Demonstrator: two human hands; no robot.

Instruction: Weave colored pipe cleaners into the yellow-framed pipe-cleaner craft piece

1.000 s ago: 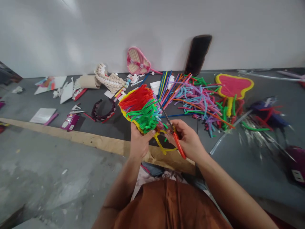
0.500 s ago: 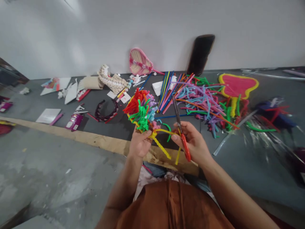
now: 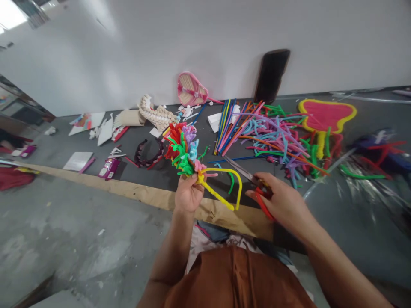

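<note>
Near the middle of the frame, the left hand (image 3: 189, 194) grips the pipe-cleaner bunch (image 3: 183, 152) at its base, fingers and thumb closed on it. The bunch is held up over the front part of the dark table (image 3: 340, 231), its red, green, purple and blue tufts towards the upper left. From the base, a twisted yellow stem (image 3: 218, 197) slants down to the right, and a loose yellow strand (image 3: 240, 186) arches above it and bends down, its end close to the stem's tip.

Right of centre, the right hand (image 3: 282, 199) has its fingers curled around the red handles of the scissors (image 3: 263, 204). The blades point to the upper left, apart from both yellow pieces; whether they are parted is too blurred to tell.

The step in hand looks like work on the stem, with the loose strand not yet wound in or cut off. Winding it would call for free right fingertips and a steady left grip; cutting it, for blades brought left onto the strand. The pipe-cleaner pile (image 3: 271, 132) lies beyond, right of centre.
</note>
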